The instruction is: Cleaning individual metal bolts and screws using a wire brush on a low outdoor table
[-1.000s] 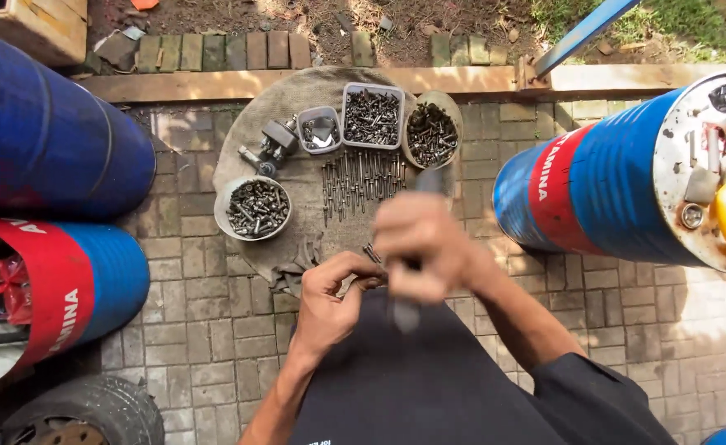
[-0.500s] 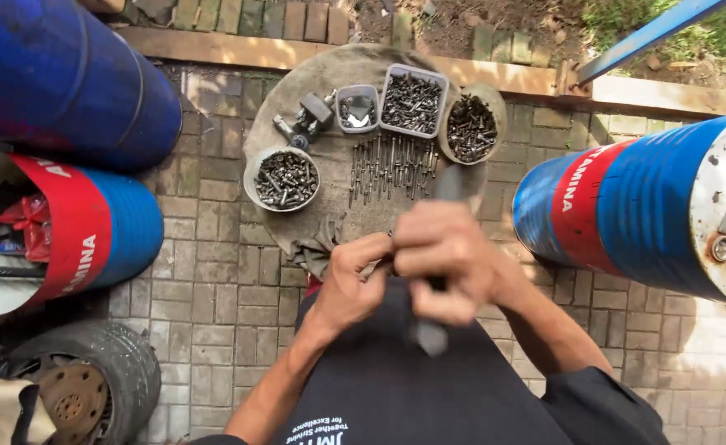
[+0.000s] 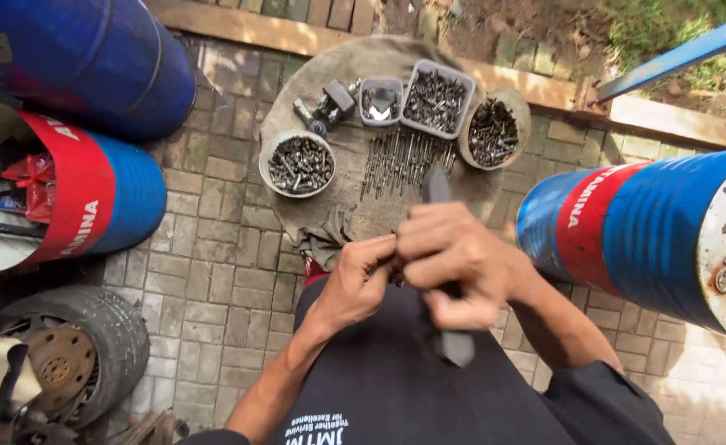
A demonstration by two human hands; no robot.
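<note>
Both hands closed on work held over the lap, at the near edge of a round cloth-covered stand.

The right hand (image 3: 453,255) is wrapped tight around a dark flat tool (image 3: 441,194), blurred, its ends showing above and below the fist. The left hand (image 3: 359,280) has its fingers pinched together on something too small to tell, touching the right hand. On the stand (image 3: 354,218): a row of nails (image 3: 400,161), a round bowl of bolts (image 3: 299,164), a square tub of screws (image 3: 435,100).
</note>
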